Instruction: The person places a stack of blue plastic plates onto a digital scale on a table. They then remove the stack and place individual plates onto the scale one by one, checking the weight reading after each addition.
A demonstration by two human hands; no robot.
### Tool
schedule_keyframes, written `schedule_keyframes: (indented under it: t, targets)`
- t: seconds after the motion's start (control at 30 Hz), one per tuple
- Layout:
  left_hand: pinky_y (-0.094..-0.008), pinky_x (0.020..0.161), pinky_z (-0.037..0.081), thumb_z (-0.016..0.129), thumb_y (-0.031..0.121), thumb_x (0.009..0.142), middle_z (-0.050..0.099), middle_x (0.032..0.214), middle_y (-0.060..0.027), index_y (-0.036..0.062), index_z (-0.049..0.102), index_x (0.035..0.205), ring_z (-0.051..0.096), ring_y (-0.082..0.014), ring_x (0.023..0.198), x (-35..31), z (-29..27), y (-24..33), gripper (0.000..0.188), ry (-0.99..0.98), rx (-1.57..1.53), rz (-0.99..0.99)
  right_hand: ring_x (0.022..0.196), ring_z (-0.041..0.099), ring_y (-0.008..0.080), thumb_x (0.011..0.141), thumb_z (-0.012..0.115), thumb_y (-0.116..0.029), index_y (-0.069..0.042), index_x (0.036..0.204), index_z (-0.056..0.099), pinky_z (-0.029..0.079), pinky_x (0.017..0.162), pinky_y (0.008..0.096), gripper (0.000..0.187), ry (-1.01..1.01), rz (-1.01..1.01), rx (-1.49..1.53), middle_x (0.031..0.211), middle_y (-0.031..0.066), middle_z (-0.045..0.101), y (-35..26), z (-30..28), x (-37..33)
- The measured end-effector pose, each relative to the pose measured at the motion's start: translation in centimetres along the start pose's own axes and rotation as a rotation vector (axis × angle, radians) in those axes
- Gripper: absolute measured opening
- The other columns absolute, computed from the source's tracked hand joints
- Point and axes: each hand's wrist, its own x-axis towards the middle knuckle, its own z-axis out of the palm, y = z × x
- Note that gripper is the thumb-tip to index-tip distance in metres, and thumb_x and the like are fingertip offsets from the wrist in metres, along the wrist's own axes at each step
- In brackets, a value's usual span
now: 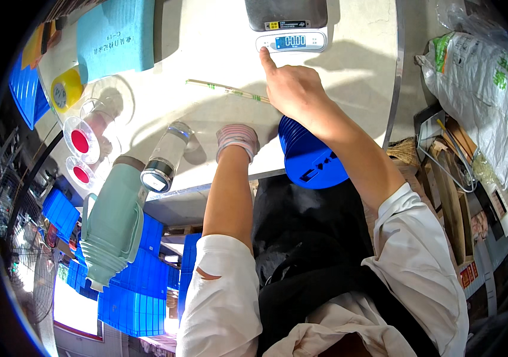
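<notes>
My right hand (292, 89), holding nothing, presses one fingertip on the scale (289, 27) button; my left hand (237, 141) is clenched nearer me. Best press lightly.

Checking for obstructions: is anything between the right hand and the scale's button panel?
Nothing visible. The right hand has its index fingertip already on the front panel of the scale. The wrapped chopsticks lie on the table left of the hand, off that path.
</notes>
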Motion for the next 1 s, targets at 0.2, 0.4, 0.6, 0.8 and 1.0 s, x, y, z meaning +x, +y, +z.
schedule_keyframes:
  t: [0.2, 0.4, 0.6, 0.8, 1.0]
  targets:
    - [-0.0398, 0.082, 0.05, 0.062, 0.027, 0.076, 0.067, 0.108, -0.0087, 0.0148, 0.07, 0.103, 0.063, -0.0278, 0.1, 0.0, -0.5, 0.0, 0.031, -0.079, -0.038, -0.036, 0.059, 0.063, 0.0267, 0.08, 0.055, -0.014, 0.0, 0.14, 0.033, 0.05, 0.055, 0.0389, 0.065, -0.028, 0.032, 0.001, 0.06, 0.011, 0.061, -0.2, 0.1, 0.1]
    - [-0.0396, 0.082, 0.05, 0.062, 0.028, 0.076, 0.067, 0.108, -0.0083, 0.015, 0.07, 0.103, 0.063, -0.0274, 0.1, -4.8, -4.8, 0.8, 0.031, 0.003, -0.131, 0.033, 0.06, 0.063, 0.0272, 0.08, 0.056, -0.014, 0.001, 0.141, 0.03, 0.051, 0.056, 0.0387, 0.068, -0.053, 0.058, -0.015, 0.062, 0.0118, 0.062, 0.0, 0.3, 0.4]
    - [-0.0389, 0.081, 0.05, 0.062, 0.026, 0.077, 0.067, 0.107, -0.0098, 0.0138, 0.071, 0.103, 0.064, -0.0283, 0.099, -5.2, -4.9, 0.8, 0.03, 0.044, -0.194, 0.048, 0.06, 0.064, 0.0276, 0.08, 0.055, -0.013, 0.001, 0.141, 0.03, 0.051, 0.055, 0.0391, 0.068, -0.057, 0.054, -0.005, 0.062, 0.0124, 0.062, -0.1, 0.0, 0.4]
    - [-0.0396, 0.081, 0.05, 0.061, 0.025, 0.077, 0.067, 0.105, -0.0118, 0.011, 0.071, 0.1, 0.064, -0.0294, 0.097, -3.3, -3.2, 0.5, 0.029, 0.019, -0.121, 0.039, 0.059, 0.064, 0.0273, 0.08, 0.053, -0.012, 0.002, 0.141, 0.029, 0.051, 0.055, 0.0395, 0.067, -0.071, 0.053, -0.014, 0.062, 0.0125, 0.063, 0.1, 0.1, 0.8]
    - [-0.0383, 0.078, 0.05, 0.058, 0.021, 0.082, 0.068, 0.102, -0.011, 0.0083, 0.071, 0.098, 0.065, -0.0269, 0.095, 0.5, 0.2, -0.1, 0.024, -0.025, -0.055, -0.018, 0.067, 0.064, 0.0286, 0.084, 0.047, -0.01, 0.01, 0.142, 0.017, 0.051, 0.061, 0.0395, 0.068, -0.151, 0.036, -0.053, 0.072, 0.0144, 0.065, 0.1, 1.2, 1.1]
